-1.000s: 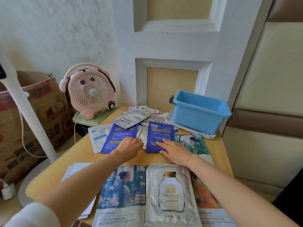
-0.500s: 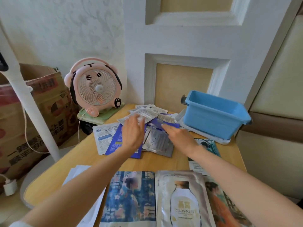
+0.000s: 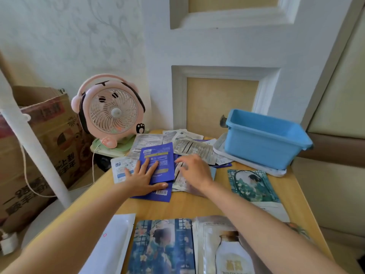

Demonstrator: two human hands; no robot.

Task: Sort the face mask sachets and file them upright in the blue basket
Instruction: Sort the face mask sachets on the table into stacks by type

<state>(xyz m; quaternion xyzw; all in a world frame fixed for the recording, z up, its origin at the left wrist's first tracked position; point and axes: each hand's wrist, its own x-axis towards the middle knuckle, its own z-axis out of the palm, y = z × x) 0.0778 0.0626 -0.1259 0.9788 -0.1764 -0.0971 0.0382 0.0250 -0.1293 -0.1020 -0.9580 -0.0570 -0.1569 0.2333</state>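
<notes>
Since half a second ago the left hand (image 3: 143, 179) has come down from over the pile and now lies flat, fingers spread, on a dark blue sachet (image 3: 160, 157) that has landed on top of a second dark blue sachet (image 3: 158, 195). The right hand (image 3: 197, 173) has shifted onto the silver sachets (image 3: 180, 181) beside them; it is blurred, with curved fingers, and I cannot tell whether it pinches one. The blue basket (image 3: 264, 141) stands on a white tray (image 3: 250, 165) at the table's (image 3: 197, 204) far right corner, well apart from both hands. Its inside shows only blue wall; the floor is hidden. All sachets in view lie flat on the table. At least five pale printed ones are fanned out between the pink fan (image 3: 110, 113) and the basket. Nearer lie one green illustrated sachet (image 3: 252, 184), one blue illustrated sachet (image 3: 162, 246), one bottle-print sachet (image 3: 231, 252) and one plain white sachet (image 3: 112, 242). One cardboard box (image 3: 39, 135) stands left, its contents unseen.
</notes>
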